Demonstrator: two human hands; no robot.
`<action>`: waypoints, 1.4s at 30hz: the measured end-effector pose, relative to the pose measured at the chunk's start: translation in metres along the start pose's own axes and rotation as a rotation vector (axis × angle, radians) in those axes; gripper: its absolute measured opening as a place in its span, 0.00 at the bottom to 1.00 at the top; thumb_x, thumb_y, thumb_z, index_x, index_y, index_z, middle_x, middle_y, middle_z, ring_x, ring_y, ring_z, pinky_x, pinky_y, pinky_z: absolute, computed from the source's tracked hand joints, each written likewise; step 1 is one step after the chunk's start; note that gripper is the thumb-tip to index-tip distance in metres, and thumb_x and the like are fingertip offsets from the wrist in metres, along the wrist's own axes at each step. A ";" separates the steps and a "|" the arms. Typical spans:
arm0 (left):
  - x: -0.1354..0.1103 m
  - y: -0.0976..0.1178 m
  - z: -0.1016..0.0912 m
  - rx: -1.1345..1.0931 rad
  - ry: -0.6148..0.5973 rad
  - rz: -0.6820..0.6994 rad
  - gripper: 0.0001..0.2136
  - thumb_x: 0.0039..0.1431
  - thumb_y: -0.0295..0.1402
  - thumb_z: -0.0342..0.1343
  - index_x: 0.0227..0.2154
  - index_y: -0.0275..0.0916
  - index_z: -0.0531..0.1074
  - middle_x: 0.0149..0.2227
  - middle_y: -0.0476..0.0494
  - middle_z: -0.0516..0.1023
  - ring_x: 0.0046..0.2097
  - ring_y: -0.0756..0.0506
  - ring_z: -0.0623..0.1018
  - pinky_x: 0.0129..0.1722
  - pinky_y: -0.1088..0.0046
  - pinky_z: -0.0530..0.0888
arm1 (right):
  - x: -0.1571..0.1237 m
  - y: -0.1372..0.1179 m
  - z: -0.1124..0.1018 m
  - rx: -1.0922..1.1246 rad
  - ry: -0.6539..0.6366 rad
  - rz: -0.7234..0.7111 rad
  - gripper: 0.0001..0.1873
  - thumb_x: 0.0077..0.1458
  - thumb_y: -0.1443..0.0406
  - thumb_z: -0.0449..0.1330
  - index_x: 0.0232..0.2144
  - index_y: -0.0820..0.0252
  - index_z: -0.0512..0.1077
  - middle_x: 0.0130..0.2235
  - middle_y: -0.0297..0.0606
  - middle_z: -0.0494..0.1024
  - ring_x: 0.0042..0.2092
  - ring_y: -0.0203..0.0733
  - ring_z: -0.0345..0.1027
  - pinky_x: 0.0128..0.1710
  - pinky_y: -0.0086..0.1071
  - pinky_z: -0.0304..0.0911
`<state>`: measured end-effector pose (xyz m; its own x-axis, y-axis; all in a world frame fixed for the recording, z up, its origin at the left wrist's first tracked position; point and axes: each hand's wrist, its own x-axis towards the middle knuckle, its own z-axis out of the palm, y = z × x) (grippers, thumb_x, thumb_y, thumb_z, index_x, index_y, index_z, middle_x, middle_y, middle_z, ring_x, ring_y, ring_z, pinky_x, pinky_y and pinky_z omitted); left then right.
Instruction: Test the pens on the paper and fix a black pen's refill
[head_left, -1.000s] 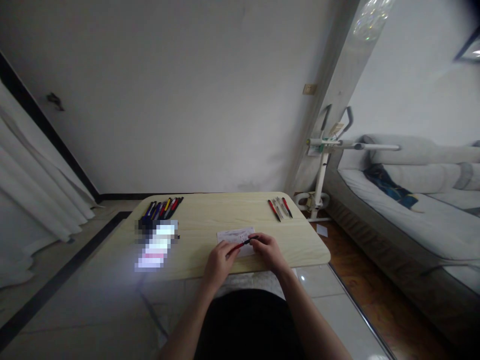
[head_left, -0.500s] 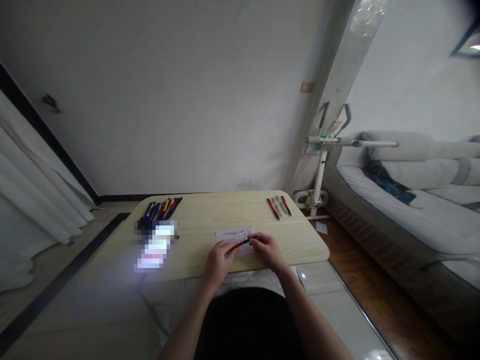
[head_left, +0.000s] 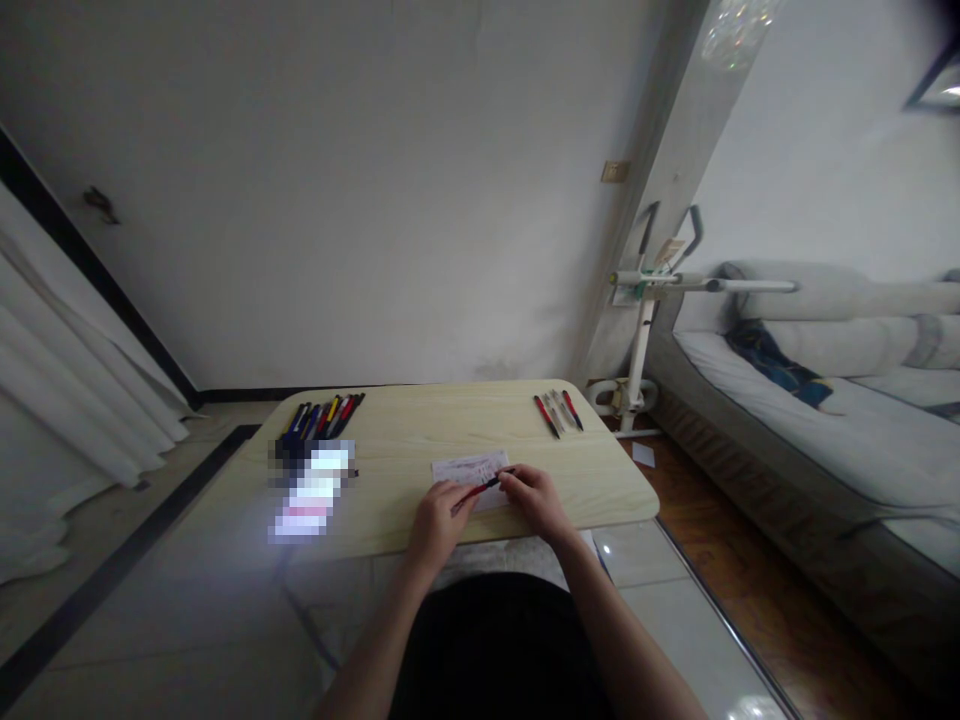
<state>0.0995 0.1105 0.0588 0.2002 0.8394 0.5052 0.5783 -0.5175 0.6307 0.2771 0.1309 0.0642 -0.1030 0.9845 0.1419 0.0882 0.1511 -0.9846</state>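
Note:
A red and black pen is held slantwise between my two hands, just above a sheet of paper with writing on it. My left hand is closed on the red end. At the black end, the fingers of my right hand pinch the pen. Whether a cap sits between the right fingertips is too small to tell. The paper lies on the light wooden table, partly covered by my hands.
Several pens in mixed colours lie at the table's back left, above a bright pixelated patch. More pens, red and clear ones, lie at the back right. Beyond stand white exercise equipment and a sofa.
Hardly anything differs. Both hands keep hold of the pen in nearly the same place, and the view has shifted very slightly.

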 end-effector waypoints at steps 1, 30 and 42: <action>0.000 0.000 0.000 -0.002 0.000 -0.001 0.10 0.56 0.33 0.49 0.37 0.41 0.73 0.34 0.43 0.74 0.38 0.47 0.72 0.40 0.69 0.70 | 0.000 -0.001 0.000 -0.006 0.005 -0.004 0.15 0.46 0.56 0.57 0.23 0.63 0.71 0.18 0.31 0.66 0.22 0.32 0.57 0.22 0.27 0.51; 0.001 0.001 0.000 -0.023 0.034 0.003 0.09 0.55 0.33 0.50 0.37 0.42 0.73 0.34 0.44 0.75 0.37 0.47 0.73 0.39 0.70 0.71 | 0.002 0.009 0.002 0.284 0.069 -0.031 0.12 0.45 0.60 0.58 0.34 0.58 0.69 0.23 0.30 0.67 0.23 0.31 0.58 0.23 0.26 0.54; 0.001 0.003 -0.002 -0.022 0.033 -0.001 0.09 0.55 0.33 0.50 0.36 0.41 0.73 0.35 0.43 0.76 0.37 0.47 0.73 0.39 0.69 0.71 | 0.002 0.004 0.006 0.132 0.122 0.006 0.15 0.44 0.54 0.58 0.22 0.61 0.67 0.19 0.30 0.66 0.21 0.31 0.56 0.21 0.26 0.52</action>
<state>0.1001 0.1099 0.0623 0.1736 0.8343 0.5233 0.5611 -0.5205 0.6436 0.2716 0.1330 0.0595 0.0190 0.9901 0.1393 -0.0431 0.1401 -0.9892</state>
